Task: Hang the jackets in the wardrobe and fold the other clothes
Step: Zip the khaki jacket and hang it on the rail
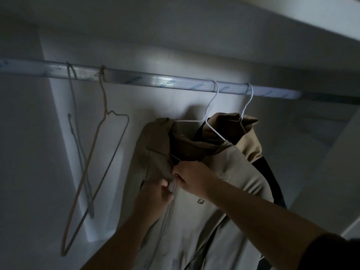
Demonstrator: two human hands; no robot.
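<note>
Two empty hangers (pixel 103 94) dangle from the rail (pixel 155 80) at the frame's left. At centre, your left hand (pixel 155 193) pinches the hung beige jacket (pixel 224 164) by its front edge, apparently steadying it for zipping. Your right hand (pixel 192 177) curls its fingers (pixel 180 180) tight on the zip (pixel 165 217) top; a second jacket (pixel 251 145) hangs behind, right.

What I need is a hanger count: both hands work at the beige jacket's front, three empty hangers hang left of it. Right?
Not three: the head view shows two, a grey hanger and a tan hanger, left of the beige jacket. The left hand and right hand are at its front.
</note>
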